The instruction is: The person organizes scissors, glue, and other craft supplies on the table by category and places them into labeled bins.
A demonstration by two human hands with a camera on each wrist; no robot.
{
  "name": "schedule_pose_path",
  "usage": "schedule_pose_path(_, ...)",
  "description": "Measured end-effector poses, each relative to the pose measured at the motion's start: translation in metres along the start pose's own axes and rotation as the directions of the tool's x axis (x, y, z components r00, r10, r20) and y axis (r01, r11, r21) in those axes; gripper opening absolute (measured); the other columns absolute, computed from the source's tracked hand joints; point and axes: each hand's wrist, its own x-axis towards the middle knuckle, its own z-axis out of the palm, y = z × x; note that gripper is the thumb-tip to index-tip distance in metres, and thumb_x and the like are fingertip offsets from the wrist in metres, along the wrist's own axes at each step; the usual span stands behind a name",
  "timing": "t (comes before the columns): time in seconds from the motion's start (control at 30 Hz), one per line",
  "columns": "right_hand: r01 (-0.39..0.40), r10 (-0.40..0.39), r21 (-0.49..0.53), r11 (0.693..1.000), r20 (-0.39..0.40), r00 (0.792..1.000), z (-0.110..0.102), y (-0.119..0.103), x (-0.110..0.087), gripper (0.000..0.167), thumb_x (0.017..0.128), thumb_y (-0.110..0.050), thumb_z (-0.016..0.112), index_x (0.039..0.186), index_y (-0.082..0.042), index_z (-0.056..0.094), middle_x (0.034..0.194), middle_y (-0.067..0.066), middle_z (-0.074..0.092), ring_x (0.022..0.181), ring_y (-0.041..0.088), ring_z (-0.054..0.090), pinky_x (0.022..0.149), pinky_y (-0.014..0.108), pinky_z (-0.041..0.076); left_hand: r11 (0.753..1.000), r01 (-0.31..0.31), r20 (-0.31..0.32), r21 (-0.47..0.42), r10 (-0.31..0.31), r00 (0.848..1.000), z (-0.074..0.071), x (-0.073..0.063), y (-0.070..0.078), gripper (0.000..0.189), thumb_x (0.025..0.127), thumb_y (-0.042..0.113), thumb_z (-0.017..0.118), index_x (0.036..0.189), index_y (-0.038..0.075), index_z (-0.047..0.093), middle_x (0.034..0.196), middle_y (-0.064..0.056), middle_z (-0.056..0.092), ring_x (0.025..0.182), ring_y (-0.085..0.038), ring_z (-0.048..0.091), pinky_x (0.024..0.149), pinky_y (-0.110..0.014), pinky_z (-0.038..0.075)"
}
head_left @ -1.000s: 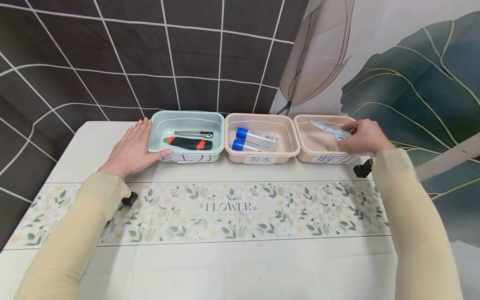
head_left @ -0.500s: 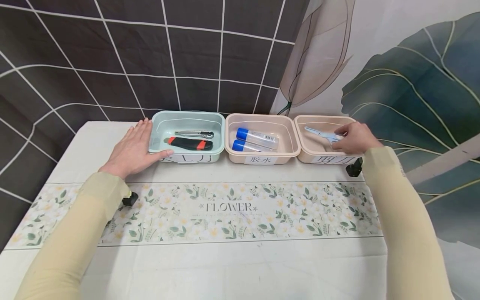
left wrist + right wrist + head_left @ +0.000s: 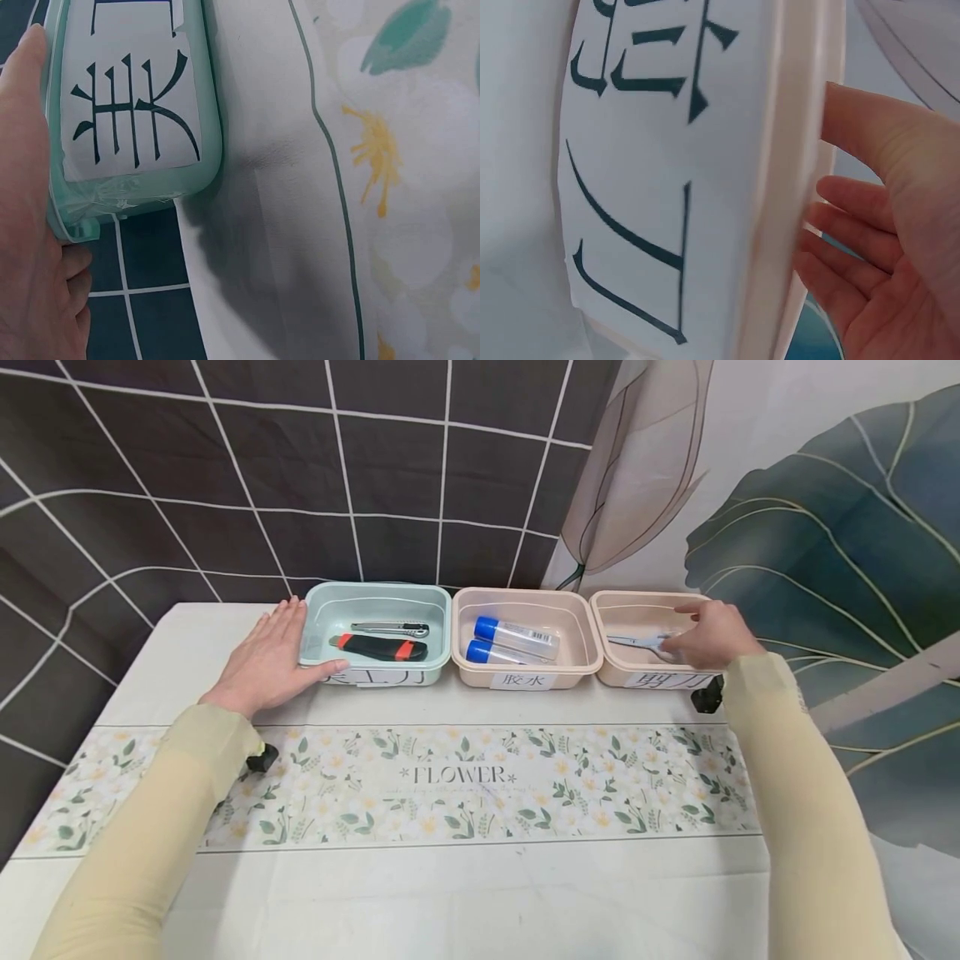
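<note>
My left hand [image 3: 262,660] lies with straight fingers along the left side of the light blue box [image 3: 438,670], its thumb across the front label. In the left wrist view, that hand [image 3: 26,195] is at the box's edge. Inside are a slim cutter [image 3: 390,628] and a black and red utility knife [image 3: 381,647]. On the right, my right hand [image 3: 716,637] reaches over the rim of a beige box [image 3: 611,674]. Light blue scissors [image 3: 637,642] lie low in it, their handles by my fingertips. The right wrist view shows the right hand's [image 3: 877,202] thumb and fingers spread apart; the scissors are hidden there.
Between these two stands another beige box [image 3: 465,672] with two blue-capped clear tubes [image 3: 517,639]. All three boxes carry front labels and stand in a row near the dark grid-patterned wall cloth [image 3: 397,460]. A floral strip [image 3: 480,810] crosses the white tabletop.
My right hand moves left, then the scissors go down into the right box. Its index finger and thumb have parted from each other. My left hand stays in place.
</note>
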Motion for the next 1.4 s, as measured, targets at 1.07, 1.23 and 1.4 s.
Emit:
schedule_pose_path(1.07,0.221,-0.204,0.078,0.972,-0.181,0.962,-0.021,-0.049,-0.041,0.077,0.096,-0.052,0.065,0.155,-0.008,0.044,0.156,0.024,0.04,0.134,0.05,0.04,0.106,0.069,0.035,1.0,-0.012,0.002,-0.001,0.012,1.0,0.001,-0.001,-0.006,0.115,0.094,0.074,0.049,0.158,-0.01,0.003,0.165,-0.029,0.003,0.153,-0.041,0.002,0.125,-0.046,-0.002)
schedule_pose_path(1.23,0.248,-0.232,0.048,0.967,-0.226,0.946,-0.019,-0.059,-0.044,0.074,0.097,-0.052,0.063,0.157,-0.012,0.043,0.152,0.024,0.045,0.129,0.043,0.045,0.101,0.064,0.039,1.0,-0.016,0.0,-0.005,0.016,1.0,0.002,0.0,-0.006,0.115,0.094,0.073,0.049,0.159,-0.01,0.003,0.165,-0.029,0.004,0.153,-0.04,0.001,0.125,-0.046,-0.002)
schedule_pose_path(1.4,0.28,-0.259,0.053,0.958,-0.254,0.932,-0.012,-0.067,-0.047,0.074,0.098,-0.049,0.064,0.159,-0.015,0.039,0.16,0.016,0.036,0.145,0.039,0.033,0.114,0.066,0.028,1.0,-0.013,-0.003,-0.004,0.013,1.0,0.001,0.0,-0.006,0.115,0.094,0.074,0.049,0.159,-0.01,0.003,0.165,-0.029,0.003,0.153,-0.04,0.001,0.125,-0.046,-0.003)
